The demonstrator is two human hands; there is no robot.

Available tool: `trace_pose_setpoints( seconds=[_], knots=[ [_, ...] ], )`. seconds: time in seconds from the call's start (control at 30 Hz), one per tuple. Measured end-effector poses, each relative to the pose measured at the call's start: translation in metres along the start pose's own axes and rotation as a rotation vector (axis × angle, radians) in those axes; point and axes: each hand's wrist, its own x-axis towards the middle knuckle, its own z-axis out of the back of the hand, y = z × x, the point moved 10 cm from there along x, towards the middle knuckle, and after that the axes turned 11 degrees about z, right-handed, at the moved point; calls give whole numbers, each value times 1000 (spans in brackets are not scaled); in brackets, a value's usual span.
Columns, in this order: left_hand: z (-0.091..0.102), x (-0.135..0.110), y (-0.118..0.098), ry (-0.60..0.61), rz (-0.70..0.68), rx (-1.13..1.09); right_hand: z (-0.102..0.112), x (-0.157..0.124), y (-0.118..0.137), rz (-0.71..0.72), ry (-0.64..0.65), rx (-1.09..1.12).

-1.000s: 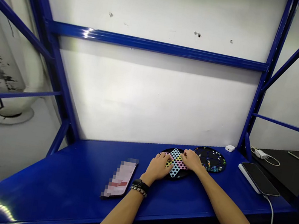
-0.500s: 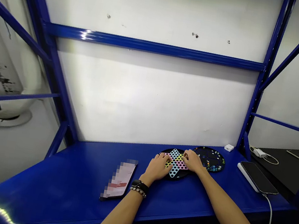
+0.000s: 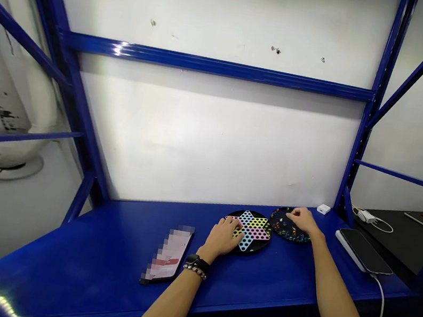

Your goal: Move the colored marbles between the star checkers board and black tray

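Observation:
A round Chinese checkers board [image 3: 253, 231], with a pink, blue and yellow star full of holes, lies flat on the blue shelf top. Over its left part rests my left hand [image 3: 223, 237], fingers spread and lightly bent on the surface, holding nothing that I can see. To the board's right sits a round black tray [image 3: 283, 232] with small coloured marbles scattered in it. Above this tray's upper right is my right hand [image 3: 304, 219], its thumb and fingertips pinched together. Whether a marble is between them is too small to make out.
A phone [image 3: 168, 256] lies left of my left forearm. At the right, another phone [image 3: 365, 251] rests on a white box with a cable. A small white adapter [image 3: 323, 209] stands near the wall. Blue metal posts frame both sides.
My right hand has moved right, off the board and over the tray of marbles, uncovering the star's right side. The left hand stays where it was.

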Motion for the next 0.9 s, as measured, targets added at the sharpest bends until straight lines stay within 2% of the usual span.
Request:
trace_pose_setpoints(
  seconds=[0.1,0.2,0.37,0.6,0.7,0.77,0.9],
  knots=[
    [-2,1,1,6,6,0,-4,-8,-34,-47,192,79],
    [-2,2,1,1,6,6,-14,-14,-45,-58,329,143],
    [-1,1,0,2,3,1,-21,-15,-45,-61,380,169],
    [1,-1,-1,4,8,3,-28,-13,-51,-66,379,229],
    [1,-1,-1,6,8,3,-25,-13,-49,-79,338,259],
    [0,0,0,14,13,2,-15,-11,-43,-78,244,302],
    [0,0,1,14,12,-2,25,-10,-39,-135,-158,605]
  ],
)
